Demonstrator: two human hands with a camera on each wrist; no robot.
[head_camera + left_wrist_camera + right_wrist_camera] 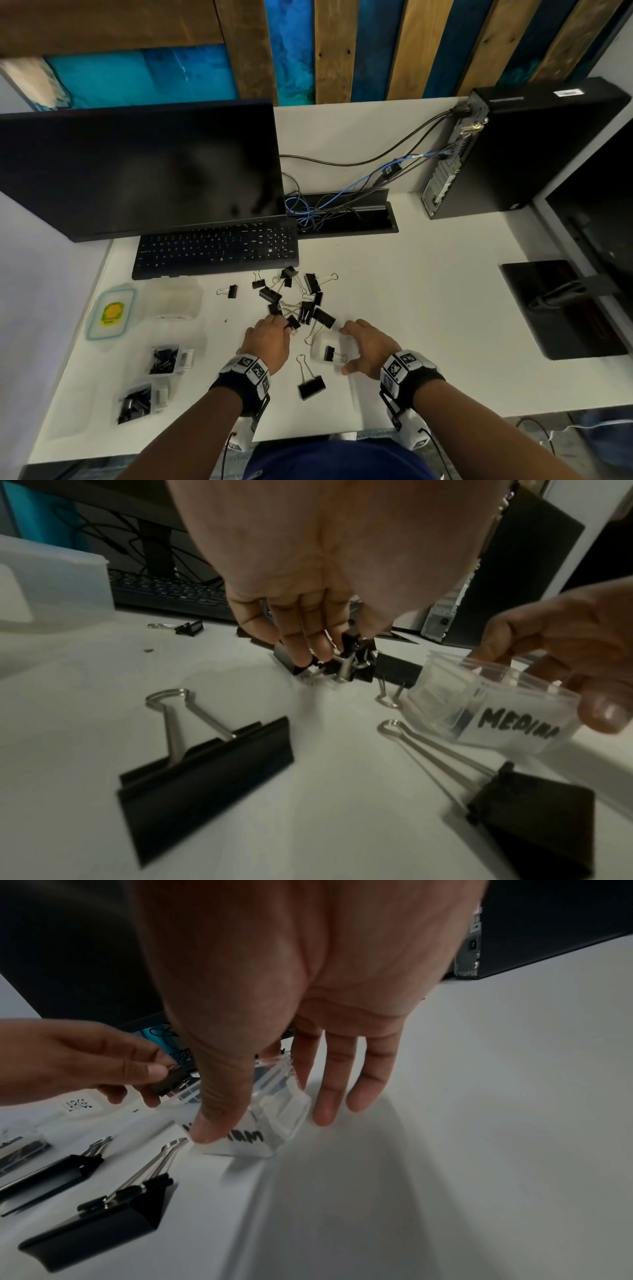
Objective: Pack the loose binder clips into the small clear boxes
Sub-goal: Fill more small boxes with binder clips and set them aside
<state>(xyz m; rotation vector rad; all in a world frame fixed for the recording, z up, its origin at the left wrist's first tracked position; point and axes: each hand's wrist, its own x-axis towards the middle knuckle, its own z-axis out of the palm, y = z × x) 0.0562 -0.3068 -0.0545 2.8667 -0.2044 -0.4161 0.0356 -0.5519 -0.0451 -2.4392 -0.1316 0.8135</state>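
Two forearms with marker-patterned wrist bands are reaching from the near edge of the white worktop. I am seeing my left hand pinching a small black binder clip at the near edge of the loose clip pile, fingers curled onto it in the left wrist view. My right hand is gripping the small clear box just right of that pile: thumb pressing its labelled front, fingers spread behind it. The box, hand-lettered in black, is resting on the worktop, tilted, with one clip showing inside. A large binder clip is lying nearer me than the pile, another touching the box's far side. Left of the pile, two filled clear boxes, a bigger translucent container and a lid with a yellow sticker are sitting. Beyond the pile, a keyboard and a dark monitor are standing.
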